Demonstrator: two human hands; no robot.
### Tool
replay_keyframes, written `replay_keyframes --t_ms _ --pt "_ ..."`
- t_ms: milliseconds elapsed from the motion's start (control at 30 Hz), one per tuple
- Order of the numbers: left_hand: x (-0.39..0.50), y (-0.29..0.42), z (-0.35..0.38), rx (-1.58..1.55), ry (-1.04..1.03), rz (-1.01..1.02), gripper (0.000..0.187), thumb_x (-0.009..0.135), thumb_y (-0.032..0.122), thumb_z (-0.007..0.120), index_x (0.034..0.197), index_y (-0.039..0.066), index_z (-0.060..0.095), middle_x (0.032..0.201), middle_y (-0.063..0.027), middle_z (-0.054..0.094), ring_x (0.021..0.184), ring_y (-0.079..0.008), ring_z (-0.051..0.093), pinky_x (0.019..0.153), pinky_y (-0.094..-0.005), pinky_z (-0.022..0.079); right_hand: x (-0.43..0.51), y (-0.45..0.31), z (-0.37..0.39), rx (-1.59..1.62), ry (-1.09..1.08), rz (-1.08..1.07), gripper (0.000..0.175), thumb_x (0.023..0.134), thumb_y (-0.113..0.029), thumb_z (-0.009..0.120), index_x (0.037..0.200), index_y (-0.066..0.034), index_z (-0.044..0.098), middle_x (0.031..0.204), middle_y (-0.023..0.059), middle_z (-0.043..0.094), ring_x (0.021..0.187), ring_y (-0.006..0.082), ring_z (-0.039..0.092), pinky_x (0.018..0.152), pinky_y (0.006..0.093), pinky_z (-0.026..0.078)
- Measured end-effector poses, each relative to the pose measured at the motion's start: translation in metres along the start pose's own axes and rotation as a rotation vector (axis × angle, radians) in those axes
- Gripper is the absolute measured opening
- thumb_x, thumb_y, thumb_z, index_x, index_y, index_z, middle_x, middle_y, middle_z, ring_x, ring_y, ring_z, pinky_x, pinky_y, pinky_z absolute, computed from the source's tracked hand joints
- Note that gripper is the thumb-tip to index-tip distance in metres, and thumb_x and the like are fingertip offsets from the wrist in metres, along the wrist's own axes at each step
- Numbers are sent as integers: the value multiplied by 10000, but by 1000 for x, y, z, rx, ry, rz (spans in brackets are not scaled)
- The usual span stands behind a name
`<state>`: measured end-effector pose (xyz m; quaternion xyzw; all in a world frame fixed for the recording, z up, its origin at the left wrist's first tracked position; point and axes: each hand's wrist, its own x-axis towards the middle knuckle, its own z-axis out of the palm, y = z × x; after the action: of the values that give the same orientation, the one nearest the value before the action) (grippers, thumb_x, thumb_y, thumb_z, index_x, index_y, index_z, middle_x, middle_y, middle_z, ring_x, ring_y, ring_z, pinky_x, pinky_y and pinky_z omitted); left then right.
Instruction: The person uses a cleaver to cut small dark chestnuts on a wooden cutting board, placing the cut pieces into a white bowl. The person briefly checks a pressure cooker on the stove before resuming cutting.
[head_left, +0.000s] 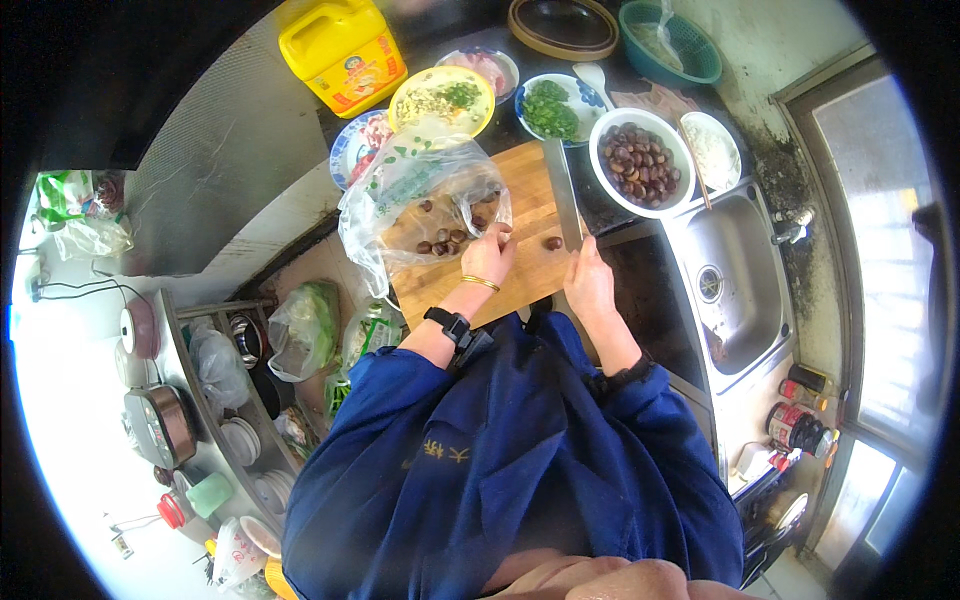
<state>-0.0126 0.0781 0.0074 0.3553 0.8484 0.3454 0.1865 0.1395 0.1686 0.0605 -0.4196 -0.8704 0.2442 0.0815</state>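
Note:
My right hand (590, 281) grips the handle of a cleaver (562, 191), whose broad blade points away from me along the right edge of the wooden cutting board (525, 172). Just left of the blade lies a single brown chestnut (553, 243). My left hand (489, 259) has its fingers curled at the near right edge of a clear plastic bag (405, 180); whether they pinch the plastic or a chestnut is hidden. Several chestnuts (442, 244) show through the bag, which spreads over the board's left part.
Beyond the board stand a white bowl of chestnuts (641, 165), a plate of chopped greens (551, 109), a yellow-rimmed plate (442, 127), meat plates (352, 142) and a yellow jug (343, 56). A steel sink (739, 300) is at right, a shelf rack (202, 375) at left.

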Motion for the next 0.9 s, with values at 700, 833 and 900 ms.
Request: replay_keyframes --t_ms 700,833,900 --pt "16 32 20 -429 -378 42 298 857 282 508 1000 34 590 765 -64 639 674 -154 591 621 -276 478 -6 15 -19 54 -14 -123 247 842 -111 451 1011 64 407 619 272 544 604 430 558 546 487 458" --pt "34 68 27 -438 -487 -15 341 867 266 485 1025 -18 590 749 -56 632 658 -130 570 615 -255 464 -5 19 -38 73 22 -85 180 829 -110 466 939 15 399 621 266 552 594 429 565 538 501 457" --pt "44 87 30 -399 -447 75 312 853 248 513 979 -24 600 759 -78 636 658 -139 570 617 -269 460 2 27 -50 92 82 -79 192 828 -107 465 950 26 401 621 265 553 598 430 563 536 499 457"
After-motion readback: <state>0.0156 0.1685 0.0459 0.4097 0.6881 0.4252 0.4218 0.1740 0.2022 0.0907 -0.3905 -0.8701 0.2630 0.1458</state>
